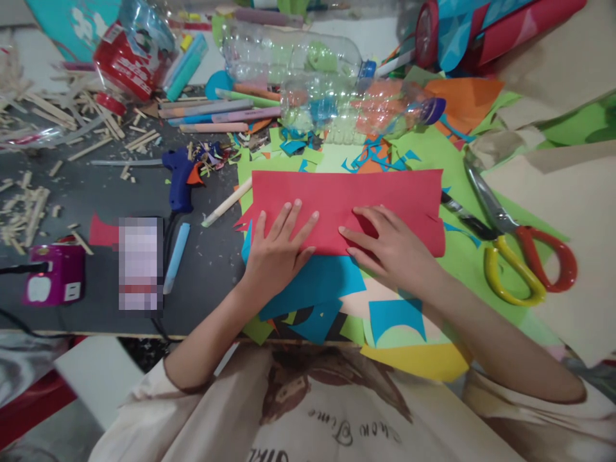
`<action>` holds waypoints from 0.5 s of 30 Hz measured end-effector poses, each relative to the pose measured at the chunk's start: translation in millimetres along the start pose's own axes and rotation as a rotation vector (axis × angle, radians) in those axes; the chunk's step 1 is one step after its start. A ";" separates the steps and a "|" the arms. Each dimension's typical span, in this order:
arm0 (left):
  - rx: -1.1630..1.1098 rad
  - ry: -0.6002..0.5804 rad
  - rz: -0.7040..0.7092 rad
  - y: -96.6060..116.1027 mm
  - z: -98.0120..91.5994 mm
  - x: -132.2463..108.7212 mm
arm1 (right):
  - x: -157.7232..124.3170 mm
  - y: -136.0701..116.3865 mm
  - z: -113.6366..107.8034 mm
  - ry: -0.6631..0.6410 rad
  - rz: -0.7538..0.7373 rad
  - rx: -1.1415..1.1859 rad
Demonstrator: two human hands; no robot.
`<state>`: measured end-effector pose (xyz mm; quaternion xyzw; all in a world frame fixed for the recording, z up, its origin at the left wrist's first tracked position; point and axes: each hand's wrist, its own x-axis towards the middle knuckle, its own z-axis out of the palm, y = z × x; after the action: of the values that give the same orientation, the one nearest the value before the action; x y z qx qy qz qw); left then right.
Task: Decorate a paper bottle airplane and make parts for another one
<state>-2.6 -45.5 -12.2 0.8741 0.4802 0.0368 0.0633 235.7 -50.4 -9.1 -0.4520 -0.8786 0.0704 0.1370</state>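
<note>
A sheet of red paper point(332, 199), seemingly folded along its near edge, lies across a layer of coloured scraps. My left hand point(279, 247) rests on its left half with the fingers spread. On the right half, my right hand point(385, 240) touches the sheet with fingers apart and slightly bent. Neither hand grips anything. Blue paper point(317, 282) shows under the near side of the red sheet. To the right lie scissors point(514, 269) with one yellow and one red handle, their blades partly apart. Light green paper point(462, 244) spreads beneath them.
Two clear plastic bottles point(327, 96) lie beyond the sheet, near several markers point(216, 115). At left are a blue glue gun point(179, 179), a light blue marker point(176, 256), a purple plug block point(55, 274), a blurred-out phone-like object point(140, 263) and scattered wooden sticks point(33, 212).
</note>
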 end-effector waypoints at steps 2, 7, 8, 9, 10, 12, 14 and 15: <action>0.001 -0.001 0.003 0.3 0.1 0.5 | 0.1 -2.1 -0.8 0.021 -0.008 -0.043; -0.003 0.020 0.016 -1.5 1.6 0.5 | 1.2 -19.7 1.9 0.059 -0.123 -0.041; 0.006 0.027 0.022 -2.0 2.1 0.4 | 2.1 -25.0 3.3 0.042 -0.170 -0.020; 0.019 0.034 0.028 -2.4 2.5 0.2 | 3.1 -30.3 4.7 0.030 -0.213 -0.004; 0.032 0.041 0.033 -2.6 2.9 0.1 | 4.2 -35.2 6.1 0.028 -0.245 0.002; 0.052 0.052 0.040 -2.9 3.6 -0.2 | 6.1 -42.8 7.8 0.042 -0.270 -0.011; 0.054 0.059 0.042 -2.9 4.2 -0.4 | 6.8 -46.0 7.9 0.050 -0.271 -0.029; 0.048 0.062 0.041 -2.9 4.4 -0.4 | 6.6 -46.1 7.4 0.047 -0.272 -0.032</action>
<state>-4.7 -44.6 -17.0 0.8834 0.4647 0.0536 0.0267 194.0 -71.9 -3.6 -0.3323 -0.9294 0.0266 0.1585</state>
